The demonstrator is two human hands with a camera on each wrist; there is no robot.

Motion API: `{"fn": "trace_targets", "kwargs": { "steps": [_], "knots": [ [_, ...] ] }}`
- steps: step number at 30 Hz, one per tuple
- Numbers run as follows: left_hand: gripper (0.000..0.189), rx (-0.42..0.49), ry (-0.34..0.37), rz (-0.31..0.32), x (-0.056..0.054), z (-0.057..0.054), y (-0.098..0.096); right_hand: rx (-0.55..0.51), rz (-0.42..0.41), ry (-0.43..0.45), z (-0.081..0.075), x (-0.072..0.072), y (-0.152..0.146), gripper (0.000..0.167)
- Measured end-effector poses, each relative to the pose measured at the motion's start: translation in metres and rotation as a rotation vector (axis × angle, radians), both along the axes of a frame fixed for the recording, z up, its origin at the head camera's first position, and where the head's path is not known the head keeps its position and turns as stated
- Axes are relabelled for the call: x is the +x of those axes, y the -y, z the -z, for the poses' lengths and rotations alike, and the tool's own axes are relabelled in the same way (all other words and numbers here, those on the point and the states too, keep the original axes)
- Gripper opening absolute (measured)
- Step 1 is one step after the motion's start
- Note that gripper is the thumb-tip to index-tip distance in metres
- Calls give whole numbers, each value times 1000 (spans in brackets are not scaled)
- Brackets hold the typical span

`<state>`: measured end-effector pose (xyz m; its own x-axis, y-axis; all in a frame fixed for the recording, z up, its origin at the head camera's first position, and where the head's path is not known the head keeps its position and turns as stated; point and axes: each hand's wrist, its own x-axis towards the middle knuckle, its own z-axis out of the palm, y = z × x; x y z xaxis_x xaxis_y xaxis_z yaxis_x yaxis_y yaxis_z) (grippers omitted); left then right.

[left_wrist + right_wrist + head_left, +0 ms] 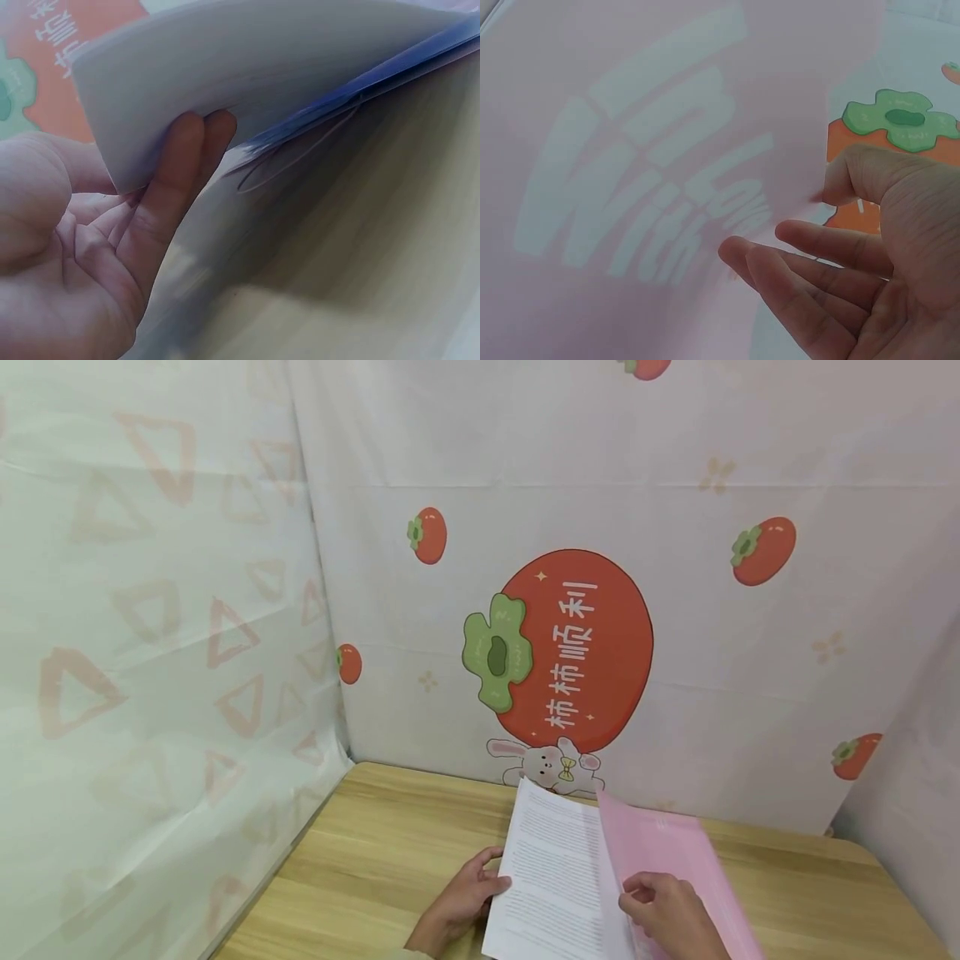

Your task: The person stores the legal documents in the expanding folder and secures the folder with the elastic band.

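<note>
Printed white paper sheets point(551, 868) slant upward above the table, lines of text facing up. My left hand point(468, 889) pinches their left edge; up close, the thumb lies on one side and the fingers point(176, 161) on the other. To the right is a pink folder point(667, 843), whose translucent cover point(630, 315) carries large pale lettering. My right hand point(667, 906) holds the free edge of this cover between thumb and fingers point(802, 300). Beneath the sheets, the left wrist view shows a blue layer point(330, 105) and a thin loop of cord point(300, 157).
The sheets and folder are over a wood-grain table point(360, 852). Behind it hangs a white cloth point(390, 693) printed with persimmons and a rabbit. Another cloth point(165, 677) with triangle prints closes off the left side.
</note>
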<state>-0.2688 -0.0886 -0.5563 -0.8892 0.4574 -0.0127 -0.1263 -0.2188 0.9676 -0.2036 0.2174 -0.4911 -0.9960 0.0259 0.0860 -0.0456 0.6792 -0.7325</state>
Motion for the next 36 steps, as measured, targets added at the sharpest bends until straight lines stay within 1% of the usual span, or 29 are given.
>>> {"fn": "trace_targets", "kwargs": {
  "steps": [3, 8, 16, 20, 24, 27, 30, 34, 36],
  "knots": [
    [49, 5, 3, -14, 1, 0, -4, 5, 9, 3, 1, -1, 1, 12],
    [50, 17, 6, -9, 2, -1, -9, 20, 24, 5, 1, -1, 2, 9],
    [52, 20, -3, -16, 5, -6, -7, 28, 15, -13, 0, 0, 2, 8],
    [50, 31, 18, -42, 7, -6, -7, 28, 17, -17, 0, -1, 1, 8],
    [48, 54, 52, -62, 11, -2, -10, 29, 23, -2, 2, -1, 0, 9],
    [49, 60, 56, -68, 13, 0, -12, 20, 23, 1, 2, 0, 0, 10],
    [49, 55, 47, -85, 13, -1, -12, 6, 8, -15, 1, -1, -1, 10],
    [49, 53, 65, -93, 13, -2, -14, 4, 1, -18, 1, -1, -1, 11],
    [50, 60, 78, -84, 15, -2, -16, 7, 5, -9, 1, -1, -2, 12]
  ]
}}
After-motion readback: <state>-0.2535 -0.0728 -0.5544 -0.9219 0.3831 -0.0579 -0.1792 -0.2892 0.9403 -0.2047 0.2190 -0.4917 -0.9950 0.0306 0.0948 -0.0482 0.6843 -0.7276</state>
